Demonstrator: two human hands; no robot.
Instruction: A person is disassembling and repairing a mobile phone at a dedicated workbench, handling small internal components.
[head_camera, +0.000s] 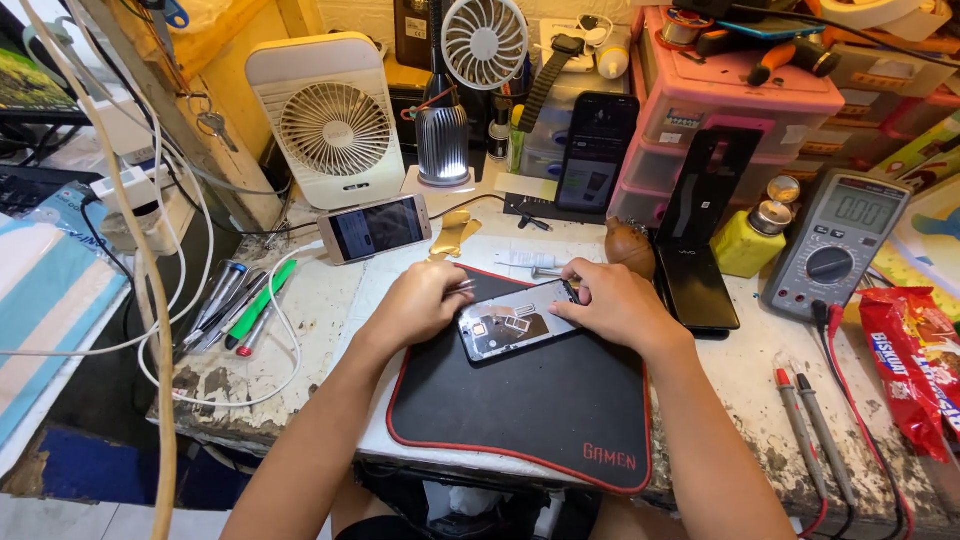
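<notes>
An opened phone (512, 322), its back removed and the inner parts showing, lies on a black mat with a red edge (530, 410). My left hand (418, 303) rests at the phone's left end and pinches a thin metal tool, likely tweezers (462, 288), whose tip points at the phone. On the phone's right end lies my right hand (612, 303), fingers curled over the top right corner and holding it down.
A white fan (332, 125), a lit lamp (442, 140), a propped dark phone (596, 152) and pink drawers (730, 110) stand behind. Another phone (375, 227) leans at the left. A multimeter (836, 240), yellow bottle (748, 243) and snack pack (915, 360) sit right; pens (240, 305) lie left.
</notes>
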